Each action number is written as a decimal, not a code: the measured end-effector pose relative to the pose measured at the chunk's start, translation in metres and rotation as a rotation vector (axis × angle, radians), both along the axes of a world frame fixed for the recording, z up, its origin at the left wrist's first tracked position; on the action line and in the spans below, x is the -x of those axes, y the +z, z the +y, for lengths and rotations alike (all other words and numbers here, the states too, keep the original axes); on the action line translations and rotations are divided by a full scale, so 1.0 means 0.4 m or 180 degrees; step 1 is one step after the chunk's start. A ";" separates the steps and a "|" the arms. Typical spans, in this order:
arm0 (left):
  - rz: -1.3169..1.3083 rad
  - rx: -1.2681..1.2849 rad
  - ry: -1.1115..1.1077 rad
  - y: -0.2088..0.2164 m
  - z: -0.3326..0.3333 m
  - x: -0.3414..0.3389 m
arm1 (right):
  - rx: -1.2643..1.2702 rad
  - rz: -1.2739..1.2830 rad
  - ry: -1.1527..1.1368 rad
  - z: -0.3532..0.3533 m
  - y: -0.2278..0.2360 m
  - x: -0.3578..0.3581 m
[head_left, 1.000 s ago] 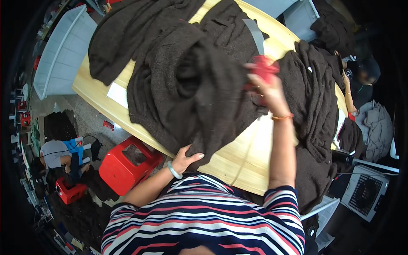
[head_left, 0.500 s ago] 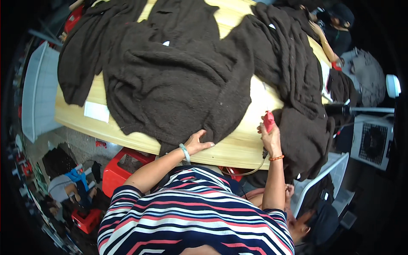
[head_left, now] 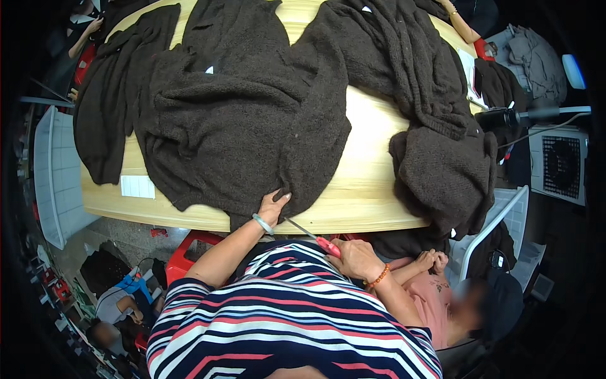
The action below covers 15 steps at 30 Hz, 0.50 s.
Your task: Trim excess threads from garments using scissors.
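Note:
A dark brown knit sweater (head_left: pixel 227 126) lies spread on the pale wooden table (head_left: pixel 372 196). My left hand (head_left: pixel 273 207), with a pale bangle at its wrist, pinches the sweater's near edge close to the table's front. In my right hand (head_left: pixel 356 260) is a red-handled tool (head_left: pixel 328 246) with a long thin metal shaft, the fingers wrapped around its handle. The shaft slants up and left, its tip close beside the pinched edge. I cannot tell whether the tip touches the knit.
More brown knitwear (head_left: pixel 404 63) lies right of the sweater, beside a folded brown bundle (head_left: pixel 445 170). A white paper (head_left: pixel 137 186) rests at the left. White bins (head_left: pixel 57 177) stand off the table's ends. A person in pink (head_left: pixel 429 297) sits close at my right; others are farther off.
My right hand has brought the red-handled tool from the table's right side down and left toward my body. My left hand now pinches the sweater edge where it lay with fingers spread.

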<state>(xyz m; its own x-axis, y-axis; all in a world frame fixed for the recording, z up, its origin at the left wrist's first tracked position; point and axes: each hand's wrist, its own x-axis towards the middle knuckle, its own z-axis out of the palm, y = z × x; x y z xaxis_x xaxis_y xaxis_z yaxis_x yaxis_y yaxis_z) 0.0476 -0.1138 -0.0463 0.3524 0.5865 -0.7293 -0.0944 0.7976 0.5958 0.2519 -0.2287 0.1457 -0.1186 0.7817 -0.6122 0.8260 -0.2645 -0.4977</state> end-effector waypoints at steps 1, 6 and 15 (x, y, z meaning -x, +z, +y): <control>0.0033 -0.0042 -0.0071 0.011 -0.004 0.004 | -0.0074 0.0118 -0.0084 0.003 0.007 -0.001; 0.0648 -0.0902 -0.1494 0.075 0.041 0.029 | -0.0084 -0.0185 -0.0706 0.053 0.034 -0.042; 0.0470 -0.1865 -0.0506 0.091 0.285 -0.140 | -0.0569 -0.0249 -0.1138 0.123 0.012 -0.043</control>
